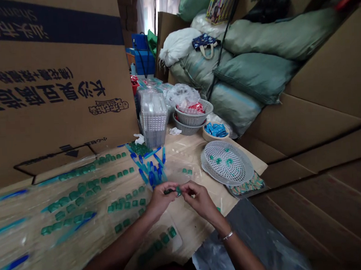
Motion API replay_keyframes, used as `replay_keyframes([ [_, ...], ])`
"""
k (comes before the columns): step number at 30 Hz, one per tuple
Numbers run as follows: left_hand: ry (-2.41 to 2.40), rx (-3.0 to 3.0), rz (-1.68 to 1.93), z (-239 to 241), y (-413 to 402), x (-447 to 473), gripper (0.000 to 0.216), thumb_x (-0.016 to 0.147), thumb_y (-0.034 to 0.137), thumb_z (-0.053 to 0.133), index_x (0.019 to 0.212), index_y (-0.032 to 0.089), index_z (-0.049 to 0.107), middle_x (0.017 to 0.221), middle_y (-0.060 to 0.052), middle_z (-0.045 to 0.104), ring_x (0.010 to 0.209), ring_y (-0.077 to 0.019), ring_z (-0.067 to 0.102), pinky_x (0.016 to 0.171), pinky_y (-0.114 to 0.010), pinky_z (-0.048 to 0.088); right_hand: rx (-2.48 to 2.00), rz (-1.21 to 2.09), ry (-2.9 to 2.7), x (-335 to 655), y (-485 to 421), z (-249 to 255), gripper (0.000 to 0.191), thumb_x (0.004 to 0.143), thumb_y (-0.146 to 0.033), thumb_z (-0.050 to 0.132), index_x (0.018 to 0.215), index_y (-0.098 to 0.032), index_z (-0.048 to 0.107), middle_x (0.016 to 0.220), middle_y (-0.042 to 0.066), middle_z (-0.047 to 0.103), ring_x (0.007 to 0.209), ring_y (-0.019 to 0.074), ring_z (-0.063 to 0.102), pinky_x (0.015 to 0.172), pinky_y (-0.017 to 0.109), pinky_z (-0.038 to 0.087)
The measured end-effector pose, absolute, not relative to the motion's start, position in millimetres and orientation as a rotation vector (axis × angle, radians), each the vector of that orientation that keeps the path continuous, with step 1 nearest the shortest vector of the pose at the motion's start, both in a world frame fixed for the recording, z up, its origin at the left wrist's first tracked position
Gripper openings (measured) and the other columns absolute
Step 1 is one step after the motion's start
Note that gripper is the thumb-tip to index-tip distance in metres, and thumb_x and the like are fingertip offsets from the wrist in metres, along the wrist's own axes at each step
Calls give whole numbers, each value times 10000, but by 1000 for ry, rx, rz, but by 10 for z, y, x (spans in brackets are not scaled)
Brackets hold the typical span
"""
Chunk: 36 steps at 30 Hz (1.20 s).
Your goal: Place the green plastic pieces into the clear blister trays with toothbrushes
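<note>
Above the near middle of the table, my left hand (162,198) and my right hand (197,198) are brought close together. Between their fingertips is a small green piece (178,190), pinched from both sides; its exact shape is hard to make out. Just beyond my left hand lies a loose pile of blue and turquoise pen-like sticks (154,172). Many small green square pieces (73,195) stand in rows on clear plastic sheets to my left. A pair of green squares (187,171) sits a little beyond my hands.
A grey perforated basket (227,161) with a few green bits is at right, over a tray of patterned pieces (249,184). Behind stand stacked clear plastic cases (153,116), grey baskets (194,117) and a bowl of blue packets (215,130). A large cardboard box (56,129) walls the left.
</note>
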<state>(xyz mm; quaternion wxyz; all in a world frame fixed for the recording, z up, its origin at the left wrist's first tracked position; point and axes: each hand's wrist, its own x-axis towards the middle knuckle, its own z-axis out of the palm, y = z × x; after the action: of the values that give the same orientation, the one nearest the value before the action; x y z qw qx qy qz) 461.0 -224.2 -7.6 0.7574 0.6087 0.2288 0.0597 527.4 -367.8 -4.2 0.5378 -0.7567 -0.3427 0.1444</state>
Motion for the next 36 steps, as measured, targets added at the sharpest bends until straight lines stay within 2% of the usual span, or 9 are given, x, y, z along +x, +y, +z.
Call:
replay_keyframes([
  [4,414,1474,253,-100,-2275,4566,163,559,137,659,712,170,703,698,-14,695,692,-160,615,676,-257,460,-1762,414,-702,5199,-3654,-52,85,731,-237,590,777,-169,613,689,-3,597,617,119,526,572,227,422],
  [6,403,1525,271,-119,-2272,4550,148,571,130,646,704,172,698,691,-14,698,688,-165,623,685,-265,472,-1753,432,-670,5190,-3650,-68,65,709,-235,595,720,-171,589,632,-20,567,573,107,494,536,216,398],
  [12,404,1684,306,-173,-2287,4482,181,601,94,607,748,173,677,696,-12,695,675,-168,643,661,-266,501,-1663,554,-575,5170,-3620,-149,98,680,-263,601,678,-175,560,592,-30,541,539,101,469,510,212,366],
  [17,170,1925,380,-192,-2356,4407,276,696,79,507,855,219,683,852,-17,720,814,-177,660,769,-283,493,-1708,493,-542,5145,-3587,-231,91,649,-215,600,646,-180,515,604,-43,505,562,102,447,531,217,358],
  [20,288,1876,366,-192,-2335,4424,225,691,101,526,844,193,662,747,-9,706,718,-168,658,707,-274,501,-1661,547,-599,5144,-3598,-261,63,670,-213,588,691,-176,541,636,-39,522,585,104,457,554,219,366],
  [24,324,1812,305,-174,-2280,4460,305,643,115,586,934,189,634,680,26,679,682,-163,642,696,-277,489,-1623,587,-571,5159,-3617,-277,169,703,-315,635,693,-172,544,612,-40,518,556,98,447,531,218,352],
  [26,343,1799,300,-171,-2268,4469,316,616,98,585,912,193,636,666,37,668,675,-160,633,702,-277,480,-1624,584,-555,5165,-3611,-273,195,713,-340,638,685,-172,545,601,-36,528,549,99,451,527,220,354],
  [30,467,1724,306,-186,-2259,4473,269,594,84,577,840,185,621,614,41,644,642,-160,621,684,-277,463,-1634,630,-582,5151,-3585,-250,145,715,-304,616,688,-173,561,606,-24,564,558,106,480,539,225,374],
  [36,409,1761,291,-191,-2254,4456,307,582,85,576,862,203,621,601,62,600,604,-141,574,620,-248,419,-1661,556,-562,5112,-3552,-222,120,682,-284,629,675,-187,559,608,-36,538,562,108,472,535,224,378],
])
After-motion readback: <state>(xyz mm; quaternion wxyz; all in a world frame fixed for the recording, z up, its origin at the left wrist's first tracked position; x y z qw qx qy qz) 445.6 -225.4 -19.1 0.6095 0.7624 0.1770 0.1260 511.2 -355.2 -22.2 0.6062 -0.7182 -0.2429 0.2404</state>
